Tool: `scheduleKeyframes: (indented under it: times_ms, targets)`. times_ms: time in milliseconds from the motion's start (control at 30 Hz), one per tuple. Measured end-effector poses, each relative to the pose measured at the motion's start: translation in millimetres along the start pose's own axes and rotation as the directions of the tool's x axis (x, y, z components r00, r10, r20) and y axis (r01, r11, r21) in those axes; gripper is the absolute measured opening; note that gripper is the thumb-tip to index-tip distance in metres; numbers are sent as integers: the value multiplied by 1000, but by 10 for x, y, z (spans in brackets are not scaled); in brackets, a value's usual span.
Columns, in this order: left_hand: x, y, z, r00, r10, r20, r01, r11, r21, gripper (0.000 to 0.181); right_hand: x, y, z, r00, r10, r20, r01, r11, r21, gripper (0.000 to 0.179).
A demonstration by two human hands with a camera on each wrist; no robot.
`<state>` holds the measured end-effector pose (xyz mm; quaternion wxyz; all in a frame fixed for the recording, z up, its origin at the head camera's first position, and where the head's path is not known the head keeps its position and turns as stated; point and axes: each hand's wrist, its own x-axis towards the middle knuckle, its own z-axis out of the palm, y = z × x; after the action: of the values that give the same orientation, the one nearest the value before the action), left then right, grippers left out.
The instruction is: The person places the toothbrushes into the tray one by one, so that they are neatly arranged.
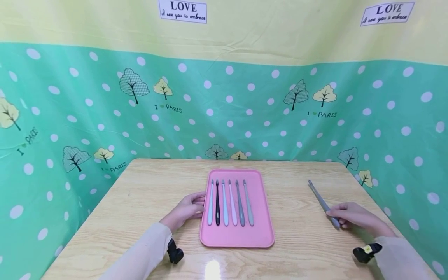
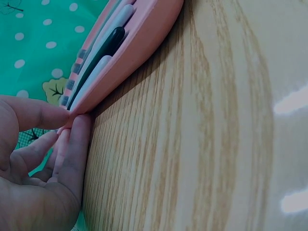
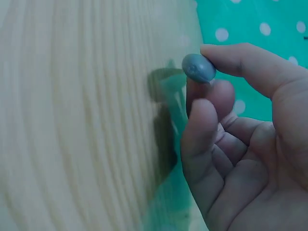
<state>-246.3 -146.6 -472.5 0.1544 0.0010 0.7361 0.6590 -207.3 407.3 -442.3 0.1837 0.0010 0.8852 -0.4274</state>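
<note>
A pink tray (image 1: 238, 238) lies on the table with several toothbrushes side by side on it, heads toward the far end. Among them are a black toothbrush (image 1: 217, 206), a pink toothbrush (image 1: 232, 206) and pale blue and grey ones. My left hand (image 1: 185, 210) pinches the tray's left rim between thumb and fingers; the left wrist view shows this grip on the pink edge (image 2: 139, 55). Off to the right of the tray, my right hand (image 1: 351, 217) pinches a grey-blue toothbrush (image 1: 320, 196) near its handle end. That rounded handle end (image 3: 198, 67) faces the right wrist camera.
The wooden table (image 1: 157, 175) extends on both sides of the tray. A green and yellow curtain (image 1: 189, 116) with dots and trees hangs behind and beside it. Black wrist cameras sit at the left cuff (image 1: 175, 252) and right cuff (image 1: 367, 252).
</note>
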Motion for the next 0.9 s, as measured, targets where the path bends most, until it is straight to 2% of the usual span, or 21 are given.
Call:
scheduleKeyframes:
  times_ms: [233, 467, 900]
  targets:
    - [-1, -4, 7, 1000, -2, -5, 2, 1000, 0, 70, 54, -201, 155, 996, -58, 75, 52, 995, 86, 34]
    - [-24, 1, 11, 1000, 2, -4, -2, 1000, -4, 70, 133, -351, 334, 994, -75, 79, 64, 988, 139, 42]
    - [-19, 9, -8, 1000, 5, 0, -5, 1000, -4, 70, 402, -680, 768, 988, -121, 94, 101, 977, 189, 41]
